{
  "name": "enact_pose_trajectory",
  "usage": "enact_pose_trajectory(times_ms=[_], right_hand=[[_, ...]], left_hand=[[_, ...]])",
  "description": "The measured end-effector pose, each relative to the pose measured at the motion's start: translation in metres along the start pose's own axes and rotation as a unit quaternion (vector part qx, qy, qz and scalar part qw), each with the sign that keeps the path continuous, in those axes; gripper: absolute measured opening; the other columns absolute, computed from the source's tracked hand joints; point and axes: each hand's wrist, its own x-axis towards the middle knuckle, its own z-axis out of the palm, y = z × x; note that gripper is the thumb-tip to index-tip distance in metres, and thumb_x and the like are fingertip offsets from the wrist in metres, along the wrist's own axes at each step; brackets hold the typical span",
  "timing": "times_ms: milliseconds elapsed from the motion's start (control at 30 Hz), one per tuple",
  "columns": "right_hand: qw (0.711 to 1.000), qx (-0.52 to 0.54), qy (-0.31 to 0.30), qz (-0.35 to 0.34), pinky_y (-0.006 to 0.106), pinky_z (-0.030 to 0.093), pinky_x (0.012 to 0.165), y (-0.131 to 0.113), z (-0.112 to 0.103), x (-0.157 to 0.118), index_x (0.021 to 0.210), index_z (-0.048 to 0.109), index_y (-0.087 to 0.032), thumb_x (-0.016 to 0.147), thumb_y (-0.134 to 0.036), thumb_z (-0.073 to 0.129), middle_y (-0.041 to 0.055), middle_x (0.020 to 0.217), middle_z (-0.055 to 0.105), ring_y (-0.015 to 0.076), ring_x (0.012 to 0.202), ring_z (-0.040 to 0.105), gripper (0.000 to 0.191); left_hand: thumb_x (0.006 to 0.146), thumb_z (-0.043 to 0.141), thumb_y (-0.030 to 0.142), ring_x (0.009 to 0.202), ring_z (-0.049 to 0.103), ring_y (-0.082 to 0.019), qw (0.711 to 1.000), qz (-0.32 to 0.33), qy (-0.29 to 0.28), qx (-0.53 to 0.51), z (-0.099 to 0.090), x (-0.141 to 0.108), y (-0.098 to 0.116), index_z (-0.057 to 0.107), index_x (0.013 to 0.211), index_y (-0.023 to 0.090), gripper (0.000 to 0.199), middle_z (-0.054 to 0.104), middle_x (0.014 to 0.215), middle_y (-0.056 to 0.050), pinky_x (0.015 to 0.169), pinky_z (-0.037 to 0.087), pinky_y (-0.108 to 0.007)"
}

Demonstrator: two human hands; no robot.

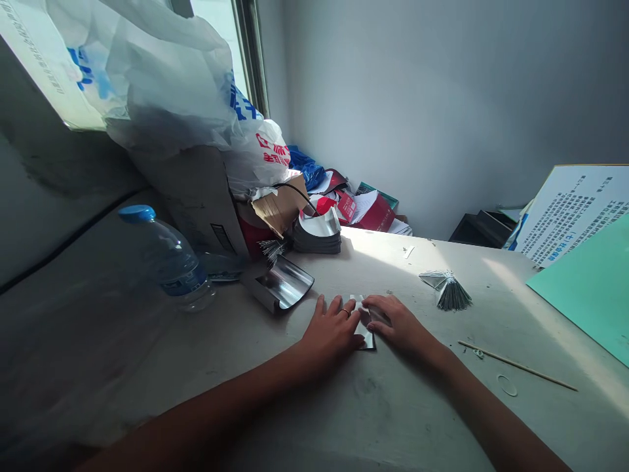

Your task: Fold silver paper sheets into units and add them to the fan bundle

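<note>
Silver foil (366, 337), maybe folded, under left hand (330, 331) (ringed), right hand (399, 321).

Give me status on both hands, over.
Left hand and right hand both on small folded silver sheet. Silver pleated fan lies to the right, apart from them.

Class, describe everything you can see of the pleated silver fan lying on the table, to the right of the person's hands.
The pleated silver fan is a tight bundle of narrow accordion folds in thin, shiny, foil-like sheet, dark grey along its ribbed lower end. The pleats gather to a pinched point and spread outward, with flatter, paler silver flaps at the upper left. It lies on the pale, worn tabletop, beyond and right of the person's right hand, which does not touch it.
</note>
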Motion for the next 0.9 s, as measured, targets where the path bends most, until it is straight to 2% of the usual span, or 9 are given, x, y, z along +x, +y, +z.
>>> enact_pose_trajectory(times_ms=[100, 200, 300, 433, 567, 700, 833, 900], right_hand=[[0.999, -0.014, -0.023, 0.031, 0.048, 0.041, 0.106, 0.002, -0.003, -0.002, 0.141, 0.054, -0.026, 0.087, -0.03, 0.067, 0.0081, 0.135, 0.061, 0.0282, 0.122, 0.053, 0.055], [0.997, -0.026, -0.047, 0.059, 0.047, 0.045, 0.101, 0.007, -0.004, -0.004, 0.145, 0.05, -0.029, 0.083, -0.034, 0.072, 0.0089, 0.124, 0.064, 0.029, 0.116, 0.055, 0.066], [0.996, -0.033, -0.06, 0.06, 0.047, 0.045, 0.101, 0.012, -0.004, -0.004, 0.148, 0.046, -0.031, 0.079, -0.038, 0.077, 0.0096, 0.123, 0.062, 0.0302, 0.116, 0.054, 0.076], [0.996, -0.034, -0.078, 0.03, 0.048, 0.043, 0.104, 0.017, -0.004, -0.003, 0.153, 0.039, -0.031, 0.075, -0.044, 0.081, 0.011, 0.14, 0.054, 0.0317, 0.124, 0.05, 0.089], [0.992, -0.06, -0.111, 0.013, 0.051, 0.036, 0.111, 0.015, -0.007, 0.0, 0.154, 0.036, -0.026, 0.067, -0.051, 0.085, 0.0102, 0.158, 0.038, 0.0348, 0.135, 0.041, 0.103], [0.99, -0.064, -0.127, 0.011, 0.053, 0.031, 0.115, 0.011, -0.01, -0.001, 0.154, 0.037, -0.025, 0.066, -0.058, 0.084, 0.0093, 0.162, 0.031, 0.0359, 0.139, 0.038, 0.105], [0.991, -0.066, -0.113, 0.009, 0.054, 0.026, 0.118, 0.01, -0.01, -0.003, 0.154, 0.037, -0.023, 0.068, -0.06, 0.082, 0.0111, 0.163, 0.027, 0.0358, 0.145, 0.032, 0.103], [0.993, -0.064, -0.1, 0.014, 0.053, 0.026, 0.118, 0.009, -0.008, -0.004, 0.152, 0.04, -0.021, 0.071, -0.06, 0.079, 0.0129, 0.162, 0.03, 0.0352, 0.144, 0.034, 0.099]], left_hand=[[0.098, 0.054, 0.044, 0.143, 0.034, -0.04, 1.0, -0.004, -0.009, 0.0, -0.004, 0.0, 0.001, 0.059, 0.118, 0.019, 0.031, 0.043, 0.154, -0.014, 0.111, 0.025, -0.07], [0.098, 0.054, 0.041, 0.142, 0.034, -0.039, 1.0, -0.006, -0.008, 0.002, -0.007, -0.001, 0.002, 0.059, 0.114, 0.02, 0.027, 0.044, 0.153, -0.013, 0.112, 0.026, -0.068], [0.096, 0.057, 0.038, 0.141, 0.036, -0.039, 1.0, -0.007, -0.001, 0.001, -0.006, -0.002, 0.003, 0.059, 0.114, 0.02, 0.025, 0.045, 0.152, -0.014, 0.112, 0.027, -0.067], [0.095, 0.058, 0.037, 0.139, 0.037, -0.039, 1.0, -0.006, -0.001, -0.006, -0.006, 0.0, 0.002, 0.06, 0.113, 0.02, 0.025, 0.046, 0.152, -0.014, 0.111, 0.027, -0.067], [0.095, 0.058, 0.04, 0.143, 0.033, -0.04, 0.999, -0.018, -0.032, -0.028, -0.01, 0.002, -0.002, 0.059, 0.114, 0.02, 0.028, 0.04, 0.156, -0.015, 0.111, 0.025, -0.07], [0.091, 0.062, 0.05, 0.145, 0.029, -0.041, 0.998, -0.005, -0.04, -0.046, -0.013, 0.004, -0.01, 0.058, 0.111, 0.02, 0.036, 0.037, 0.158, -0.013, 0.112, 0.024, -0.07], [0.089, 0.064, 0.051, 0.144, 0.032, -0.041, 0.999, 0.002, -0.027, -0.031, -0.013, 0.005, -0.014, 0.059, 0.111, 0.021, 0.039, 0.039, 0.156, -0.013, 0.112, 0.025, -0.069], [0.089, 0.064, 0.051, 0.144, 0.033, -0.04, 0.999, 0.002, -0.026, -0.026, -0.013, 0.005, -0.015, 0.058, 0.115, 0.02, 0.041, 0.04, 0.156, -0.013, 0.112, 0.026, -0.07]])
